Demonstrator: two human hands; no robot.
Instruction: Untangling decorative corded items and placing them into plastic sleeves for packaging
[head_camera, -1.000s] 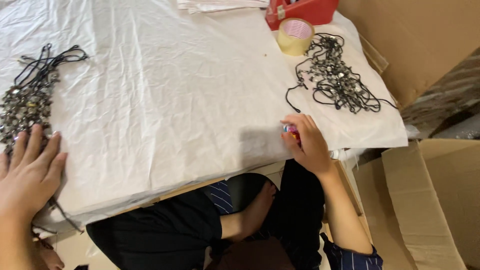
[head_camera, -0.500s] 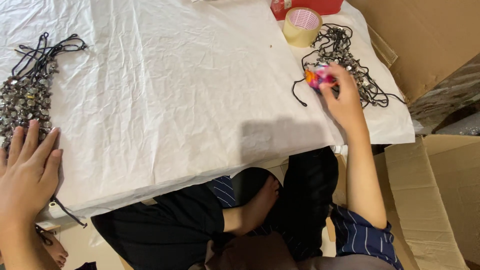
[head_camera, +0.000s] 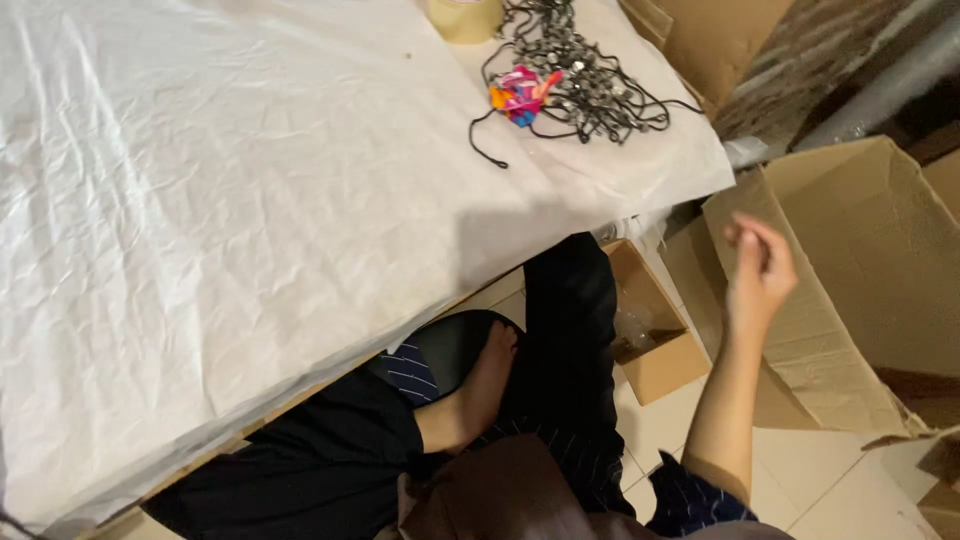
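The left hand is out of view. Up and to the left of the right hand (head_camera: 758, 268), on the white paper-covered table (head_camera: 250, 200), lies a small bright bundle (head_camera: 520, 94) against a tangle of black cords (head_camera: 585, 75), beside 1 tape roll (head_camera: 465, 15). The bundle looks light and soft; pinch its middle. The right hand hangs empty over a cardboard box (head_camera: 850, 250), fingers loosely curled.

Right hand (head_camera: 758, 262) has left the table and now hangs off its right edge, over the open carton (head_camera: 860, 260), fingers loosely curled, empty. The coloured bundle (head_camera: 520, 93) it held lies on the cords (head_camera: 590, 85). Left hand is out of view.
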